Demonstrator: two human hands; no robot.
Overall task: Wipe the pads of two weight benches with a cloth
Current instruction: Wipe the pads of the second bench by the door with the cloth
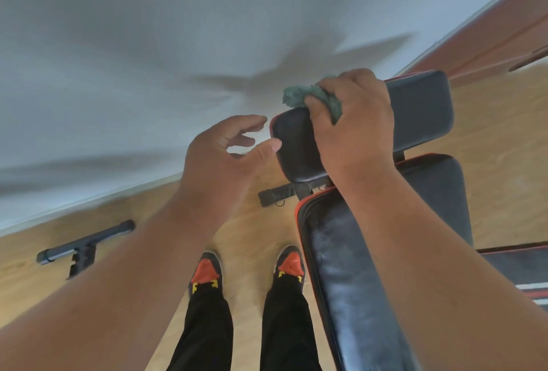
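Your right hand (353,121) grips the bunched green cloth (311,97) against the far edge of the small black end pad (299,145), while your left hand (225,157) hangs open just beside that pad, thumb nearly touching it. You're mid-job, I'd judge — the long pad (350,275) nearer you shows dull streaks, and whether it has been wiped is unclear; another padded surface lies beyond it.

The right hand (353,121) hides most of the green cloth (299,96). The near bench pad (350,281) is cut off by the bottom edge.
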